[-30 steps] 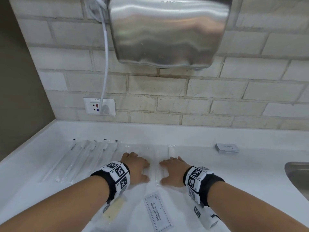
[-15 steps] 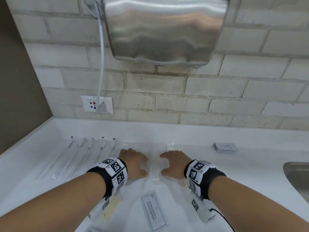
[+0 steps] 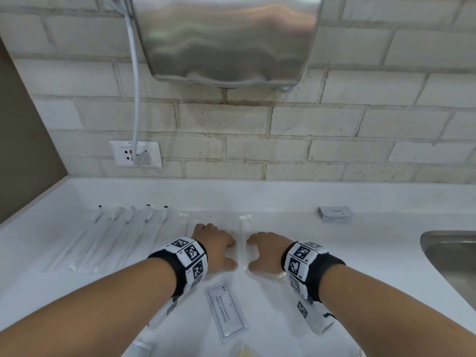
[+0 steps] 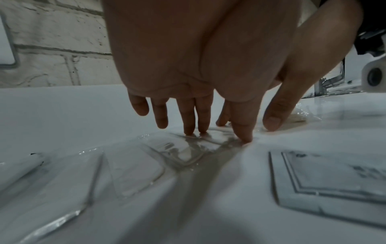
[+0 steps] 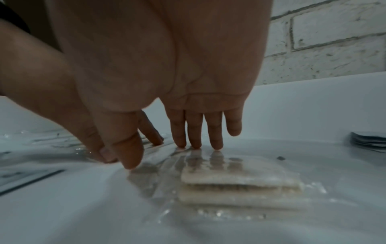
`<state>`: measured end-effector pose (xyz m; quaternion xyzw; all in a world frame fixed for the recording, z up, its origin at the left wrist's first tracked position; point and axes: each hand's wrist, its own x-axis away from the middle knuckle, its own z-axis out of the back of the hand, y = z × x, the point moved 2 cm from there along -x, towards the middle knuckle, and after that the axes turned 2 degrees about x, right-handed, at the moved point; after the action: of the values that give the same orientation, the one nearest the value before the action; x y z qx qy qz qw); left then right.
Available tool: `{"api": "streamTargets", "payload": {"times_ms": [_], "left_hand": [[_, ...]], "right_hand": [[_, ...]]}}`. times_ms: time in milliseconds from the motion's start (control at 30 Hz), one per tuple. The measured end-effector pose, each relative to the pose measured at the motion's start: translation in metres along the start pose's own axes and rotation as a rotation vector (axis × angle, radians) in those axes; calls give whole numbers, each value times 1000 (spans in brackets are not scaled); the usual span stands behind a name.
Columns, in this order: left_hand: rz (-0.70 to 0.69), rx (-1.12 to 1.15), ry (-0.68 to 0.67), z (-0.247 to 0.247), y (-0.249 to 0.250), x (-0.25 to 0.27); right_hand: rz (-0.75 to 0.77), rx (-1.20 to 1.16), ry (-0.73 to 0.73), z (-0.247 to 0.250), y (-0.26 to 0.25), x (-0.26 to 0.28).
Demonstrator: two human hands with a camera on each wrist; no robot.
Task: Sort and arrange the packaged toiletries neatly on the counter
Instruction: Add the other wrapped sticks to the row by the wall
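My left hand [image 3: 217, 247] and right hand [image 3: 265, 253] lie side by side on the white counter [image 3: 360, 253], fingers extended. A long clear packet [image 3: 242, 240] lies between them. In the left wrist view, the left fingertips [image 4: 189, 132] press a flat clear packet [image 4: 183, 151]. In the right wrist view, the right fingertips [image 5: 216, 146] press a clear packet of beige pads [image 5: 240, 181]. A row of several wrapped toothbrushes [image 3: 116, 235] lies to the left. A shampoo sachet [image 3: 226, 311] lies near the front, between my forearms.
A small stack of grey packets [image 3: 334, 214] sits at the back right. A steel sink [image 3: 450, 258] is at the right edge. A hand dryer [image 3: 224, 39] hangs on the brick wall, its cord plugged into a socket [image 3: 135, 153]. Another beige packet [image 3: 247, 353] lies at the front edge.
Both hands stay pressed on the clear packets either side of the long packet. Only the head view has shifted a little.
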<state>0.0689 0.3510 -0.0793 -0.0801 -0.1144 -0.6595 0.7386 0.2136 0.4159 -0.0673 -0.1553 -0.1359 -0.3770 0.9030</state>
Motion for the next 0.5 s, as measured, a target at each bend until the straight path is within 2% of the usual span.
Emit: {"api": "streamTargets", "payload": {"times_ms": [233, 500], "left_hand": [[13, 32, 46, 6, 1, 2], [27, 166, 122, 9, -3, 9]], "right_hand": [[-110, -45, 164, 6, -6, -14], [-288, -199, 68, 7, -7, -31]]}}
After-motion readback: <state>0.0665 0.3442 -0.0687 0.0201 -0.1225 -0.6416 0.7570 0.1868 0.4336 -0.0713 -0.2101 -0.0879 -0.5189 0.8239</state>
